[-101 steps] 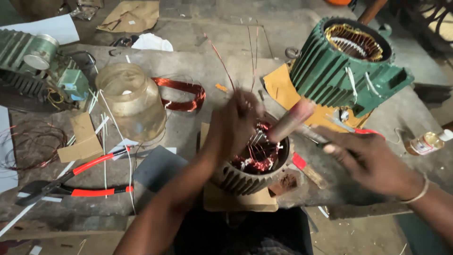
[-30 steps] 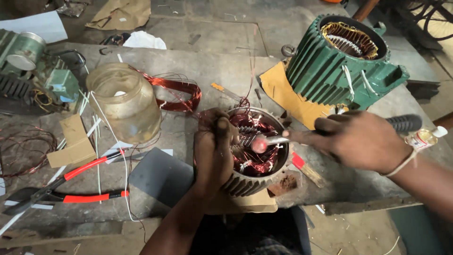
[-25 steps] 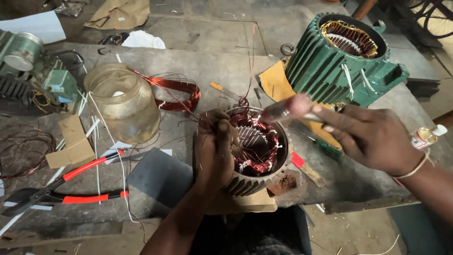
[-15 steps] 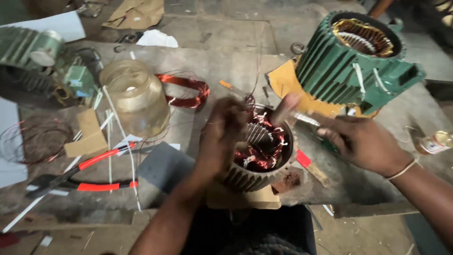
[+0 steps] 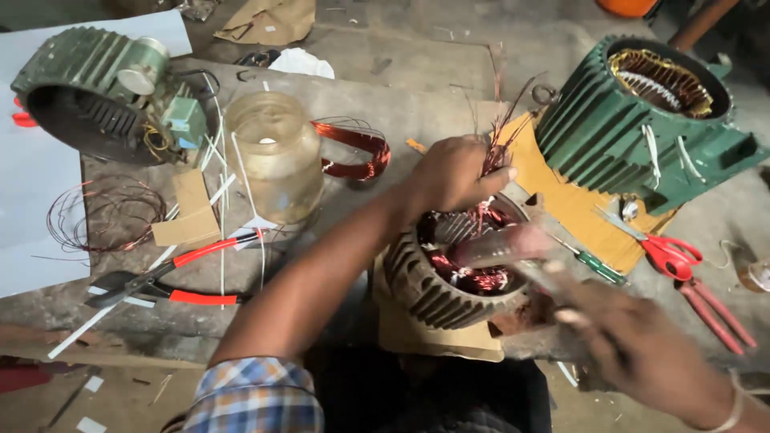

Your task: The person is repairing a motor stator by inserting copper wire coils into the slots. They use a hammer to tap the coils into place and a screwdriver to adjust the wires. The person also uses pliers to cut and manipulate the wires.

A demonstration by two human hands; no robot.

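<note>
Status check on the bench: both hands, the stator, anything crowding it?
Left hand gripping copper wires at stator rim. Right hand holding blurred tool over the windings. Screwdriver and scissors lie close right.

The right hand is smeared by motion, its wrist cut off at the lower edge; the tool beyond its fingers (pale, rod-like) is too blurred to identify.
</note>
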